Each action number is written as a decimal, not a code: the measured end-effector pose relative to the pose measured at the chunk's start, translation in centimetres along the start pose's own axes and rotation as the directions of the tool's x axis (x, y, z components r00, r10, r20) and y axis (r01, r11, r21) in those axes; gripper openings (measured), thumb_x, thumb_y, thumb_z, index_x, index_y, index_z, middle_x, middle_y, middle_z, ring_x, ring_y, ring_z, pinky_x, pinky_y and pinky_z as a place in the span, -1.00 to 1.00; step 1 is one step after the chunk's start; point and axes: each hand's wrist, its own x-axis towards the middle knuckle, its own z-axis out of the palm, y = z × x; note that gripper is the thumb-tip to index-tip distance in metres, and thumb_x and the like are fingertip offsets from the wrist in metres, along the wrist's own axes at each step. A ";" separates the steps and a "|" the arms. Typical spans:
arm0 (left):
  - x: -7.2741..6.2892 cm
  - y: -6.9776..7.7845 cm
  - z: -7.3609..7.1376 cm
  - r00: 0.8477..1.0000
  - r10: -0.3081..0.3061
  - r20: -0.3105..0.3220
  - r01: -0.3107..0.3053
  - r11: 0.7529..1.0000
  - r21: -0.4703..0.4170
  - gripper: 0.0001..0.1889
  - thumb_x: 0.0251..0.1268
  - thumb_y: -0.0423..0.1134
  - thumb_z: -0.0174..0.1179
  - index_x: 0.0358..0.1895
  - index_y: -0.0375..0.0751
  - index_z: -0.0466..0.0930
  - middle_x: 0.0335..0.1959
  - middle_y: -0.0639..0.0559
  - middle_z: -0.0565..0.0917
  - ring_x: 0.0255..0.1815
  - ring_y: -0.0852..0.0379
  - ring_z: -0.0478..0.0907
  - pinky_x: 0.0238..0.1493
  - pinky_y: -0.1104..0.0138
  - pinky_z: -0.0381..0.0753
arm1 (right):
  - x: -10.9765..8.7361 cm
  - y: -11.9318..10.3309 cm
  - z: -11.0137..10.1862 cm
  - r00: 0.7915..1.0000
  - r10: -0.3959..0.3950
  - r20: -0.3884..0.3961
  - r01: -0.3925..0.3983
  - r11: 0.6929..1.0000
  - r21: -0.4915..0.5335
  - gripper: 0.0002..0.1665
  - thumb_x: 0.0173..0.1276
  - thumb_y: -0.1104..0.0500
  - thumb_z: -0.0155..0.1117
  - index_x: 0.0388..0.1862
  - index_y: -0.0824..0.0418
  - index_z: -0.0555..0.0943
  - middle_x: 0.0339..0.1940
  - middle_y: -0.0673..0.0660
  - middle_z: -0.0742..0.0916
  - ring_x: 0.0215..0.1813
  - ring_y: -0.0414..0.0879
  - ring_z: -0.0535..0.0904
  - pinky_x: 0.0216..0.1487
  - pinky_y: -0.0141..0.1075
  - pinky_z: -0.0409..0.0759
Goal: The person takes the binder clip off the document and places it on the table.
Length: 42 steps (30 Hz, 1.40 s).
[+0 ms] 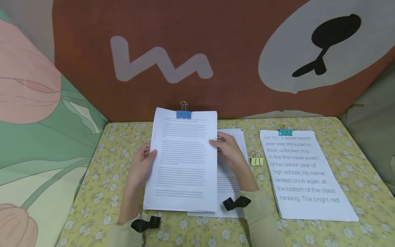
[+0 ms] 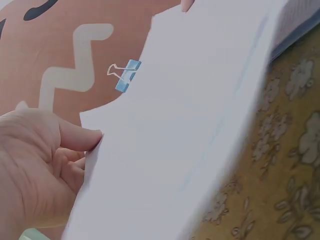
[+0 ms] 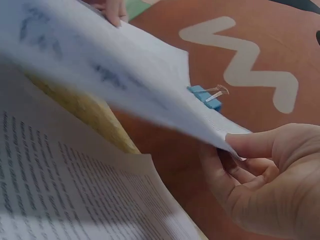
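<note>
A stack of printed sheets (image 1: 182,164) is held up over the table, its top edge clamped by a blue binder clip (image 1: 183,114). My left hand (image 1: 142,164) pinches the stack's left edge, thumb in front and fingers behind. On the opposite edge, my right hand (image 1: 229,149) grips it the same way. The right wrist view shows the right thumb lying on top of the paper near the blue clip, with fingers curled beneath. Behind and to the right, partly covered by the held stack, lies another pile of printed pages (image 1: 231,178).
A small yellow binder clip (image 1: 257,161) lies right of the covered pile. Farther right is a large-print stack (image 1: 305,178) with a teal binder clip (image 1: 285,132) at its top. The flowered tablecloth (image 1: 105,192) reaches a brown patterned backdrop (image 1: 234,68).
</note>
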 end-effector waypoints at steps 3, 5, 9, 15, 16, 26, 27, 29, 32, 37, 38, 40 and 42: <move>-0.1 0.0 0.2 0.999 0.019 0.035 -0.020 1.000 0.012 -0.72 0.64 -0.31 0.01 0.24 -0.34 0.50 -0.05 -0.29 0.68 -0.33 0.10 0.66 -0.34 0.34 0.63 | 0.0 -0.1 -0.5 1.000 0.002 0.004 -0.002 1.000 -0.002 -0.51 0.48 0.35 0.25 0.35 0.44 0.54 -0.22 0.14 0.82 -0.35 -0.14 0.75 -0.37 -0.31 0.68; 0.0 -0.1 0.2 0.998 0.029 0.059 -0.029 0.999 0.012 -0.72 0.62 -0.33 0.02 0.23 -0.36 0.50 -0.07 -0.29 0.68 -0.32 0.09 0.66 -0.33 0.34 0.64 | 0.0 -0.1 -0.8 1.000 -0.002 0.015 0.002 1.000 0.000 -0.51 0.48 0.37 0.24 0.35 0.46 0.53 -0.23 0.13 0.82 -0.35 -0.14 0.75 -0.37 -0.31 0.69; 0.1 -0.3 0.1 0.992 0.038 0.117 -0.040 0.999 0.011 -0.72 0.62 -0.33 0.03 0.23 -0.38 0.50 -0.08 -0.26 0.68 -0.27 0.08 0.66 -0.29 0.32 0.63 | -0.2 -0.3 -1.4 0.999 -0.022 0.046 0.022 1.000 -0.001 -0.51 0.48 0.38 0.22 0.35 0.49 0.51 -0.23 0.13 0.82 -0.34 -0.13 0.76 -0.37 -0.30 0.70; 0.4 -0.6 0.8 0.979 0.049 0.197 -0.046 0.999 -0.020 -0.68 0.65 -0.29 0.03 0.29 -0.37 0.47 -0.01 -0.26 0.70 -0.21 0.07 0.68 -0.23 0.29 0.64 | -1.0 -0.3 -2.7 0.998 -0.018 0.053 0.018 1.000 -0.011 -0.53 0.49 0.40 0.20 0.34 0.49 0.51 -0.23 0.09 0.83 -0.30 -0.13 0.76 -0.34 -0.30 0.70; 0.4 -0.6 1.1 0.976 0.055 0.209 -0.051 0.998 -0.026 -0.66 0.65 -0.29 0.03 0.32 -0.37 0.46 0.01 -0.27 0.70 -0.19 0.06 0.69 -0.22 0.29 0.65 | -1.1 -0.3 -2.9 0.999 -0.015 0.052 0.015 1.000 -0.015 -0.53 0.49 0.40 0.20 0.34 0.50 0.51 -0.23 0.09 0.83 -0.30 -0.14 0.76 -0.34 -0.31 0.69; -0.3 -0.2 3.5 0.962 0.083 0.259 -0.068 0.995 -0.066 -0.54 0.62 -0.30 0.06 0.46 -0.36 0.38 0.01 -0.31 0.68 -0.16 -0.02 0.71 -0.20 0.28 0.69 | -2.2 -0.7 -4.9 0.997 -0.010 0.075 0.019 0.994 -0.112 -0.53 0.49 0.40 0.20 0.33 0.53 0.49 -0.19 0.15 0.81 -0.29 -0.13 0.76 -0.33 -0.31 0.69; -0.4 -0.1 3.8 0.959 0.085 0.270 -0.068 0.995 -0.070 -0.54 0.62 -0.30 0.06 0.46 -0.36 0.38 0.01 -0.30 0.68 -0.15 -0.03 0.72 -0.18 0.27 0.70 | -2.4 -0.7 -5.2 0.997 -0.007 0.072 0.015 0.993 -0.117 -0.53 0.49 0.39 0.19 0.34 0.53 0.49 -0.19 0.16 0.81 -0.29 -0.13 0.76 -0.32 -0.31 0.69; -0.5 0.2 4.5 0.952 0.099 0.290 -0.080 0.994 -0.074 -0.54 0.62 -0.31 0.05 0.47 -0.36 0.37 0.02 -0.30 0.68 -0.13 -0.04 0.71 -0.16 0.26 0.69 | -2.8 -0.8 -6.0 0.998 -0.004 0.065 0.012 0.992 -0.127 -0.50 0.50 0.37 0.20 0.37 0.51 0.47 -0.16 0.16 0.81 -0.26 -0.12 0.76 -0.29 -0.30 0.69; -0.7 0.5 5.5 0.941 0.116 0.319 -0.091 0.992 -0.091 -0.54 0.61 -0.34 0.05 0.47 -0.37 0.37 0.01 -0.30 0.68 -0.13 -0.05 0.72 -0.16 0.25 0.69 | -3.4 -0.7 -7.1 0.999 -0.003 0.048 0.010 0.989 -0.144 -0.48 0.51 0.35 0.20 0.39 0.50 0.46 -0.15 0.15 0.81 -0.25 -0.12 0.76 -0.29 -0.29 0.68; -0.6 0.7 6.7 0.938 0.143 0.314 -0.113 0.987 -0.112 -0.56 0.58 -0.37 0.07 0.44 -0.39 0.43 -0.07 -0.29 0.72 -0.22 -0.05 0.73 -0.25 0.28 0.70 | -4.0 -0.3 -8.2 0.999 -0.015 0.036 0.021 0.986 -0.167 -0.48 0.51 0.36 0.18 0.40 0.49 0.45 -0.13 0.18 0.81 -0.25 -0.09 0.76 -0.30 -0.27 0.68; -0.6 0.8 6.9 0.940 0.148 0.307 -0.117 0.986 -0.119 -0.56 0.58 -0.38 0.07 0.43 -0.39 0.43 -0.08 -0.28 0.72 -0.24 -0.05 0.73 -0.26 0.28 0.70 | -4.0 -0.3 -8.3 0.999 -0.017 0.037 0.023 0.986 -0.167 -0.48 0.52 0.36 0.17 0.41 0.49 0.44 -0.13 0.19 0.81 -0.25 -0.09 0.76 -0.30 -0.26 0.68; -0.6 0.8 7.4 0.947 0.150 0.283 -0.118 0.985 -0.128 -0.57 0.58 -0.38 0.06 0.42 -0.36 0.45 -0.10 -0.28 0.73 -0.26 -0.06 0.74 -0.29 0.26 0.72 | -3.9 -0.2 -8.4 0.999 -0.021 0.041 0.028 0.986 -0.164 -0.47 0.52 0.36 0.16 0.42 0.49 0.43 -0.11 0.20 0.80 -0.24 -0.09 0.76 -0.29 -0.26 0.69; -0.6 0.9 7.8 0.957 0.146 0.250 -0.114 0.984 -0.138 -0.59 0.58 -0.39 0.06 0.41 -0.36 0.47 -0.12 -0.28 0.74 -0.27 -0.07 0.75 -0.31 0.24 0.73 | -3.9 -0.1 -8.5 0.999 -0.019 0.035 0.024 0.987 -0.157 -0.47 0.53 0.36 0.16 0.42 0.49 0.42 -0.09 0.20 0.80 -0.23 -0.10 0.76 -0.28 -0.27 0.70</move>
